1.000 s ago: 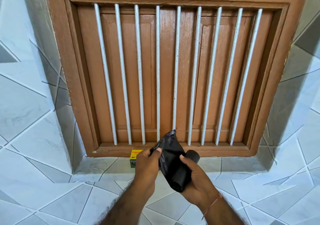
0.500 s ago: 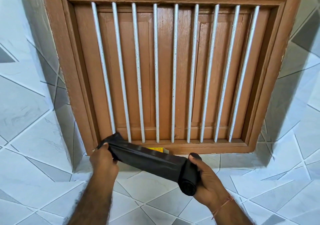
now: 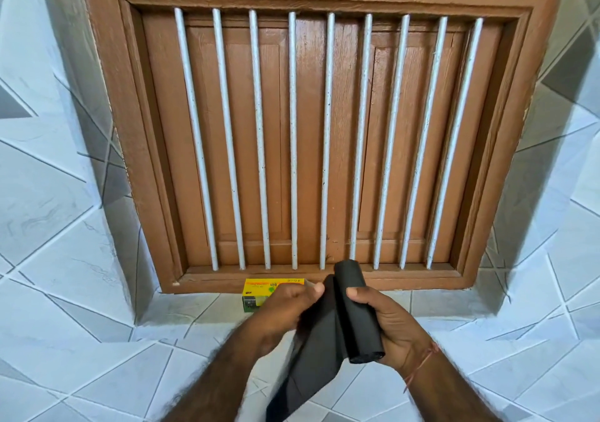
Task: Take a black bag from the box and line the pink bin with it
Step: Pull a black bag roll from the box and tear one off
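Black bag roll (image 3: 358,311) sits gripped in the right hand (image 3: 394,327), while the left hand (image 3: 285,311) pinches its loose sheet (image 3: 311,366) hanging below. Behind the hands, a yellow box (image 3: 259,293) rests on the tiled ledge (image 3: 194,304) under a barred wooden window (image 3: 311,135).

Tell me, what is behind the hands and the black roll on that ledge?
A yellow box stands on the tiled ledge, against the brown wooden frame. The left hand covers its right part, so that end cannot be seen, nor what is inside.

Grey tiled ledge (image 3: 438,304); yellow box (image 3: 259,291) resting on it, apparently against wooden frame (image 3: 406,280)
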`<state>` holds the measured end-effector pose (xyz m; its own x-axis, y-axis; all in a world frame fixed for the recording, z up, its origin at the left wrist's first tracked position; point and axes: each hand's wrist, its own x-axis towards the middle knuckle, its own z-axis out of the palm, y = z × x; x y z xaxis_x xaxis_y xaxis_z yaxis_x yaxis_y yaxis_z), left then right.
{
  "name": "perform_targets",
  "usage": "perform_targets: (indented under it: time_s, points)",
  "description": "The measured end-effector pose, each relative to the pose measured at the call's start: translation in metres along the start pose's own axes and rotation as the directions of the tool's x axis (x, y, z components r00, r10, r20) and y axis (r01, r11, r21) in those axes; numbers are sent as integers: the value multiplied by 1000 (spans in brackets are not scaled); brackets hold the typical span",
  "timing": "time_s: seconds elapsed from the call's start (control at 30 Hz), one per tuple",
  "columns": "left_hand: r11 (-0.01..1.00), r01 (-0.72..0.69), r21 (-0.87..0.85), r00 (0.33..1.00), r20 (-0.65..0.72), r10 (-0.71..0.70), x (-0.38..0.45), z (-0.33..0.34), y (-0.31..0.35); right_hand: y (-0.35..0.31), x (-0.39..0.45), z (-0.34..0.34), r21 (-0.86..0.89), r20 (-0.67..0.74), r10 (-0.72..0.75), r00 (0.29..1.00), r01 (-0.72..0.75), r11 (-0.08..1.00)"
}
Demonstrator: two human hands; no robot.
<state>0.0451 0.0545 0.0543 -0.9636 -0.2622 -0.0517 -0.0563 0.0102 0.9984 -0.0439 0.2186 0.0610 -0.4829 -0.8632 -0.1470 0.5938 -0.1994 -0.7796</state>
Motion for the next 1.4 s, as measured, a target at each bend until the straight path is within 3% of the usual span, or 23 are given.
perform_targets:
  time_s: [0.1,0.3,0.53,0.77,0.8,0.83,0.87,0.93,0.97,1.03,1.1,1.23,1.4]
  points:
    - [996,-84,-9,995,-54,84,-1,-12,4,2,-2,-15,59,-80,11,997,-7,998]
    - [879,-90,468,985,-88,147,-5,-40,34,12,-7,-35,82,-144,29,989,-17,997]
    - [798,-13,603,963,-207,171,-22,-94,41,1,-7,-54,18,-262,16,965,-12,1000]
    - [408,237,882,929,-329,171,-27,-88,42,-8,-3,-41,-191,-107,2,994,-22,981]
    - [410,208,888,922,-318,221,-26,-76,47,-10,-3,-36,-220,-70,4,998,-20,975]
    - [494,134,859,925,-287,249,-23,-64,48,-12,-3,-29,-251,-33,8,999,-16,968]
    - [642,30,766,944,-233,233,-20,-49,49,-13,-3,-23,-277,7,11,1000,-8,961]
    - [909,-71,410,996,-25,88,-12,-22,45,-16,-3,-9,-307,113,27,993,9,952]
    - [961,-61,268,996,76,42,-6,-12,39,-17,-2,-5,-305,145,33,989,13,952]
    - [987,-49,155,991,131,28,2,-4,24,-20,-2,-5,-285,149,34,988,10,958]
    - [990,-81,116,995,66,74,6,-6,20,-22,-2,-13,-256,92,15,996,9,967]
    - [941,-134,310,991,45,127,9,-13,28,-14,-2,-33,-182,-11,-8,1000,6,983]
    - [821,-145,553,989,109,102,8,-13,39,-3,5,-38,-349,-109,6,994,-44,936]
